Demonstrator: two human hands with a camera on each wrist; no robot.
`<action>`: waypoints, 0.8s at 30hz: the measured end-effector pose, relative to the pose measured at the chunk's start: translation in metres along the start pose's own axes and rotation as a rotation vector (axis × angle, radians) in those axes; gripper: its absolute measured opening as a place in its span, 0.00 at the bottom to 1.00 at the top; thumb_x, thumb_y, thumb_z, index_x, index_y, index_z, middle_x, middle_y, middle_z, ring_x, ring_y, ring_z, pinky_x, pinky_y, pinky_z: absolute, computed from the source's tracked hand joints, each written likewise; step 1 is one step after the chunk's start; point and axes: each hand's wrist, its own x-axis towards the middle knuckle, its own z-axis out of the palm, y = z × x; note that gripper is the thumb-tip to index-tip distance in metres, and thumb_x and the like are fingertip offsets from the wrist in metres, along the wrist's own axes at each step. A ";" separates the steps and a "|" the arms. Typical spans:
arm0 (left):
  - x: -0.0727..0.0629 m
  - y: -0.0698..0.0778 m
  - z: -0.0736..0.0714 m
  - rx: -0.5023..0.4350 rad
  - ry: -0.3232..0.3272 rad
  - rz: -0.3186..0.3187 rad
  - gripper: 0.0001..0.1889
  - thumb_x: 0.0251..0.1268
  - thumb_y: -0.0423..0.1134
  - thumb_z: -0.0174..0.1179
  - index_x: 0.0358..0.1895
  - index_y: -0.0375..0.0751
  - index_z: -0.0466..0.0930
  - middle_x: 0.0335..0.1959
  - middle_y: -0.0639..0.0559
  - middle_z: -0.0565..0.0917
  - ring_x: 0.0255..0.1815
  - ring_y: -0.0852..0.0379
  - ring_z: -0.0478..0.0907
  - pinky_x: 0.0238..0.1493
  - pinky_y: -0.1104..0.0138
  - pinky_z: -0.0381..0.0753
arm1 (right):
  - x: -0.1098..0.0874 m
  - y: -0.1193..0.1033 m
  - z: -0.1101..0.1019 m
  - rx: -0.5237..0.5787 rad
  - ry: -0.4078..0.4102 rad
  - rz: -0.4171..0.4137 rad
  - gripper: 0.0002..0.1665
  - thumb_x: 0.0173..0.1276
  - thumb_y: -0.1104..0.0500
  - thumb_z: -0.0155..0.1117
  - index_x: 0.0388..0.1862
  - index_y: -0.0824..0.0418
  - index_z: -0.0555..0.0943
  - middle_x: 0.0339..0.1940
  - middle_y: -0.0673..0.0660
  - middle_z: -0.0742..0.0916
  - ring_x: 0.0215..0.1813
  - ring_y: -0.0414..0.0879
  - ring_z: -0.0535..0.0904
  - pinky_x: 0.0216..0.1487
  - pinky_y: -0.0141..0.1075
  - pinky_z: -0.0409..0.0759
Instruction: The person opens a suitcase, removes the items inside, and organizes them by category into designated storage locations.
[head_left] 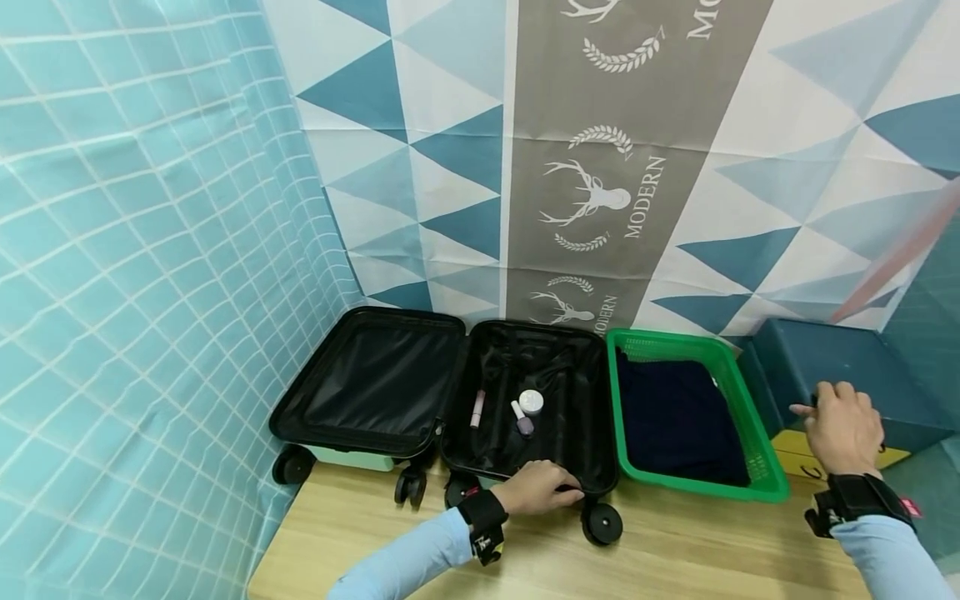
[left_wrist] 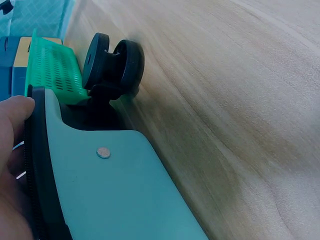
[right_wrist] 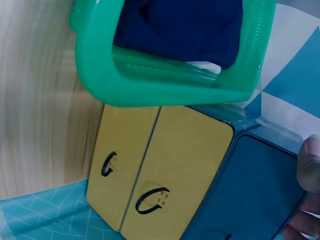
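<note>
An open suitcase [head_left: 378, 454] with black lining and a mint-green shell lies in two halves. My left hand [head_left: 536, 487] grips the front rim of its right half; the left wrist view shows the thumb [left_wrist: 22, 106] against the black zipper edge. Inside that half lie a pink tube [head_left: 477, 409], a small bottle with a white cap [head_left: 523, 423] and a round white jar [head_left: 531, 402]. At the far right, my right hand [head_left: 843, 429] has bent fingers at the upper front edge of a blue drawer cabinet [head_left: 847, 358]. What lies under those fingers is hidden.
Between suitcase and cabinet stands a green basket [head_left: 780, 483] holding folded navy cloth [head_left: 682, 421]. The cabinet has yellow drawers [right_wrist: 177, 165] with black handles below a blue one. Suitcase wheels [head_left: 602, 523] stick out over the wooden table [head_left: 675, 550]. Patterned cloth hangs behind.
</note>
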 end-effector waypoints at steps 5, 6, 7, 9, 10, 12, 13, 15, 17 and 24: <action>-0.004 -0.004 -0.004 0.006 0.026 -0.004 0.11 0.74 0.46 0.57 0.42 0.50 0.90 0.37 0.65 0.86 0.34 0.77 0.77 0.33 0.80 0.75 | 0.003 -0.006 -0.005 0.013 -0.003 -0.028 0.16 0.60 0.73 0.65 0.43 0.80 0.71 0.36 0.75 0.72 0.40 0.73 0.66 0.41 0.66 0.64; -0.004 -0.005 -0.005 0.009 0.031 -0.007 0.11 0.74 0.46 0.57 0.42 0.50 0.90 0.37 0.65 0.86 0.34 0.77 0.77 0.33 0.80 0.75 | 0.005 -0.007 -0.007 0.015 -0.013 -0.028 0.19 0.59 0.71 0.68 0.43 0.79 0.71 0.36 0.74 0.73 0.38 0.73 0.67 0.39 0.65 0.65; -0.004 -0.006 -0.006 0.009 0.035 -0.009 0.11 0.74 0.46 0.57 0.42 0.50 0.90 0.37 0.65 0.86 0.35 0.76 0.78 0.33 0.79 0.75 | 0.006 -0.007 -0.010 0.014 -0.029 -0.026 0.22 0.58 0.68 0.71 0.45 0.79 0.72 0.36 0.75 0.74 0.38 0.73 0.68 0.38 0.64 0.65; -0.004 -0.006 -0.007 0.017 0.039 -0.021 0.11 0.74 0.46 0.57 0.42 0.51 0.90 0.37 0.65 0.86 0.36 0.75 0.78 0.33 0.79 0.75 | 0.009 -0.008 -0.016 0.008 -0.078 -0.020 0.28 0.56 0.63 0.75 0.49 0.78 0.73 0.38 0.76 0.75 0.37 0.73 0.69 0.35 0.62 0.66; -0.004 -0.007 -0.007 0.020 0.041 -0.025 0.11 0.74 0.46 0.57 0.43 0.51 0.90 0.38 0.65 0.87 0.36 0.74 0.79 0.33 0.79 0.75 | 0.010 -0.008 -0.020 0.004 -0.111 -0.010 0.32 0.55 0.61 0.77 0.52 0.77 0.73 0.40 0.77 0.75 0.37 0.73 0.70 0.34 0.61 0.67; -0.003 -0.007 -0.006 0.033 0.040 -0.032 0.12 0.75 0.47 0.56 0.44 0.51 0.89 0.39 0.64 0.87 0.38 0.73 0.80 0.34 0.78 0.76 | 0.011 -0.010 -0.026 -0.006 -0.186 0.015 0.37 0.56 0.59 0.76 0.59 0.77 0.73 0.43 0.79 0.74 0.37 0.71 0.70 0.31 0.58 0.68; -0.003 -0.007 -0.005 0.038 0.039 -0.034 0.12 0.75 0.47 0.56 0.44 0.51 0.89 0.40 0.64 0.87 0.39 0.73 0.80 0.35 0.78 0.76 | 0.010 -0.011 -0.029 -0.009 -0.217 0.026 0.38 0.57 0.59 0.75 0.61 0.77 0.72 0.43 0.79 0.74 0.36 0.70 0.70 0.30 0.56 0.68; -0.004 -0.007 -0.004 0.046 0.037 -0.036 0.13 0.76 0.48 0.55 0.45 0.51 0.89 0.41 0.64 0.87 0.40 0.71 0.81 0.36 0.78 0.77 | 0.007 -0.015 -0.035 -0.011 -0.260 0.042 0.38 0.58 0.60 0.74 0.62 0.78 0.72 0.41 0.78 0.74 0.34 0.68 0.71 0.26 0.50 0.66; -0.004 -0.007 -0.003 0.049 0.037 -0.036 0.13 0.76 0.48 0.55 0.46 0.51 0.89 0.42 0.63 0.87 0.41 0.71 0.81 0.36 0.78 0.77 | 0.002 -0.018 -0.038 -0.011 -0.282 0.050 0.37 0.59 0.61 0.73 0.62 0.79 0.71 0.40 0.77 0.74 0.33 0.66 0.70 0.25 0.46 0.64; -0.006 -0.009 -0.006 0.055 0.037 -0.040 0.12 0.75 0.48 0.56 0.44 0.52 0.89 0.40 0.65 0.86 0.39 0.73 0.80 0.35 0.78 0.77 | -0.001 -0.009 -0.036 -0.027 -0.403 0.068 0.41 0.57 0.57 0.75 0.63 0.78 0.71 0.47 0.81 0.74 0.35 0.69 0.72 0.26 0.51 0.66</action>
